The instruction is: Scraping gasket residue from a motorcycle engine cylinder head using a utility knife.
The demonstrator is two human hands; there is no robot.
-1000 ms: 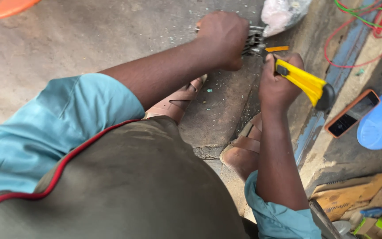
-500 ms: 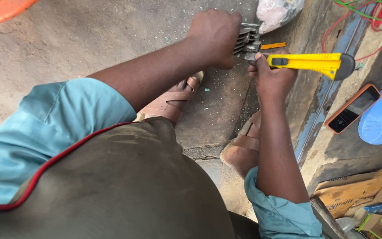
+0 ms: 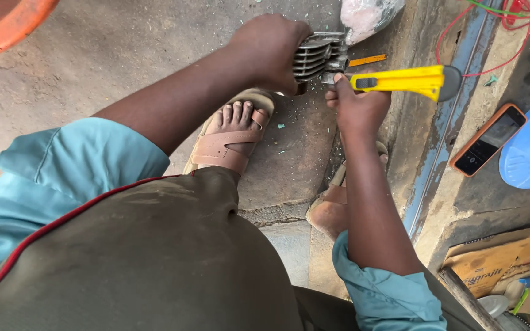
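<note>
My left hand [image 3: 269, 50] is closed around the finned metal part [image 3: 317, 55], holding it above the concrete floor [image 3: 124, 55] in front of my sandal [image 3: 228, 144]. My right hand [image 3: 356, 107] grips the yellow utility knife [image 3: 400, 81], its tip against the part's edge. I think the blade may slip off the hard ribbed metal — my left fingers are just beside it. The fins are grey, thin and stacked; the knife body is smooth plastic.

Your left hand [image 3: 271, 52] holds the finned metal part [image 3: 319, 55]; knife [image 3: 400, 81] in your right hand [image 3: 356, 107] beside it; phone [image 3: 487, 139] further right.
</note>
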